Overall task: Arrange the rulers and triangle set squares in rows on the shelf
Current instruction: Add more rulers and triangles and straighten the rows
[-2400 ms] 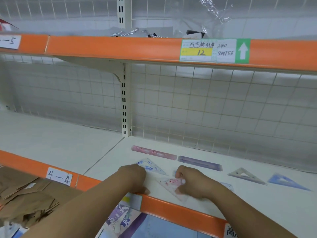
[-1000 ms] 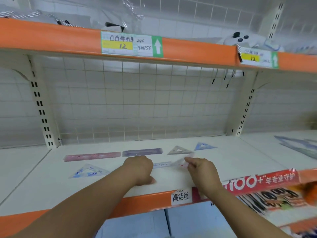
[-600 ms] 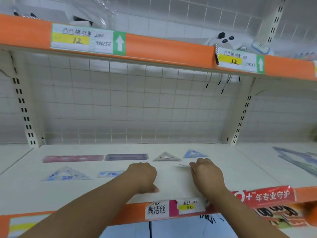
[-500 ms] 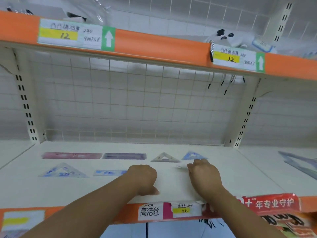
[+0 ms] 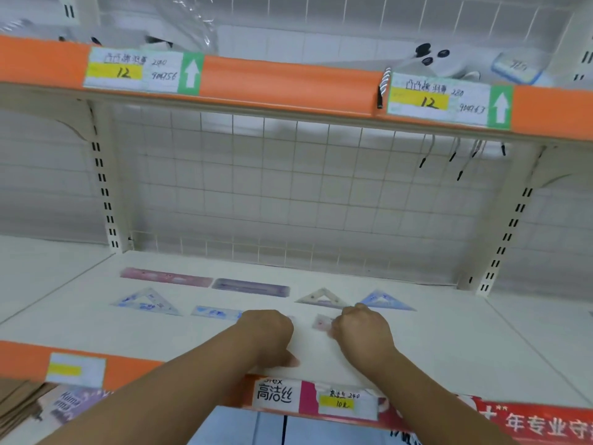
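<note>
Bright, even, diffuse light fills the scene, with only soft shadows under the upper shelf (image 5: 288, 88). Motion blur softens everything, most at the edges. Wide-angle distortion bows the shelf lines.

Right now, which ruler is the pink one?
The pink ruler, leftmost in the back row; the purple ruler lies right of it, the blue ruler nearer.

Both forearms extended forward, side by side. Left hand (image 5: 268, 335) curled, knuckles up, thumb out. Right hand (image 5: 362, 332) curled, grip hidden.
</note>
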The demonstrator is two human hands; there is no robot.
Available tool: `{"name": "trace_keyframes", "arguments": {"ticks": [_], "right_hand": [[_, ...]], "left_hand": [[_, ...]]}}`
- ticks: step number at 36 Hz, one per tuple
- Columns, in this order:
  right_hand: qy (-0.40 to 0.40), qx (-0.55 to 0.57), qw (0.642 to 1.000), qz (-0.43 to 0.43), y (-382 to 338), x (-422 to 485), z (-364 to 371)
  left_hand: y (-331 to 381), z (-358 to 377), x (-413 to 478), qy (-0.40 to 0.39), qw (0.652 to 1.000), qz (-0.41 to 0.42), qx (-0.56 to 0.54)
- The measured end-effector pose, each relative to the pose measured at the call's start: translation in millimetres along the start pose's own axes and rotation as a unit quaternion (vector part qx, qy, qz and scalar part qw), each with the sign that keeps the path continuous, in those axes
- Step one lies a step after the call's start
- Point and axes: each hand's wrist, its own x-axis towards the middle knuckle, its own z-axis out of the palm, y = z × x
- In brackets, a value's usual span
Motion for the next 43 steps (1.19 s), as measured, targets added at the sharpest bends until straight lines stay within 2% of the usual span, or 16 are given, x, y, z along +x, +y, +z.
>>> {"name": "trace_keyframes", "arguments": {"ticks": [8,10,11,15,27,43], "right_hand": [[-0.034,-0.012,0.999,-0.02,1,-1,0],[-0.045,-0.045,0.998,-0.023,-3,-1,-8],[-0.08,-0.051,0.995,-0.024,-4,-4,-13],[-0.131,-0.02,0.991,-0.005,-6,-8,-13],[-0.138,0.005,0.99,0.025,-8,-12,-21],[-0.192,-0.012,0.978,0.074,-7,-18,-23]], "left_hand": [[-9,-1,-4,-0.006,1.0,0.005,0.02],[-10,1,-5,-0.007,1.0,0.009,0.02],[-11,1,-5,-0.006,1.0,0.012,0.02],[-12,1,-6,-0.005,1.0,0.019,0.02],[-16,1,-11,0.0,0.999,0.049,0.023],[-21,0,-15,0.001,0.997,0.069,0.032]]}}
